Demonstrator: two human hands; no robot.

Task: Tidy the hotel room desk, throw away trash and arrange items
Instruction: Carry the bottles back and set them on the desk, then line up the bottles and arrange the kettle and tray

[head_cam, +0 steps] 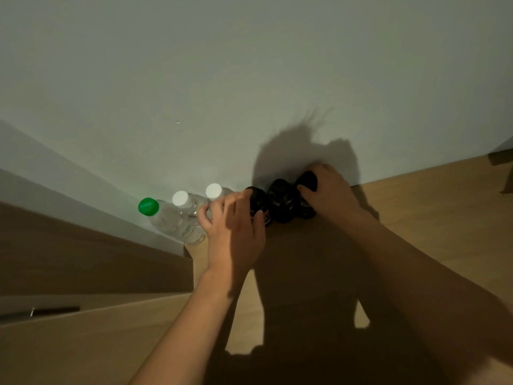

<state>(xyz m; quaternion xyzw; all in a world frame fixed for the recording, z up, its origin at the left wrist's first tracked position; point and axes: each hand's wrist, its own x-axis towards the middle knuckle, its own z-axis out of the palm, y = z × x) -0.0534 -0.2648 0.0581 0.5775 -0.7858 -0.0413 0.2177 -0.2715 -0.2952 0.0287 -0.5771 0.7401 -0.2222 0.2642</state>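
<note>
Left hand (236, 226) gripping end dark bottle (259, 202); right hand (327, 193) gripping opposite end bottle (306, 190); squaring row along desk (430, 207) back edge, beside clear water bottles (177, 218).

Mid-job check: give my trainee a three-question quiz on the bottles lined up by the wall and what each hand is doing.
1. True or false: the green-capped bottle stands at the left end of the row.
2. How many white-capped clear bottles are there?
3. The right hand grips: A) a dark bottle, B) a clear bottle, C) nothing.

Key
1. True.
2. Two.
3. A. It grips the rightmost of three dark bottles; the left hand holds the leftmost one, and the middle one is untouched.
</note>
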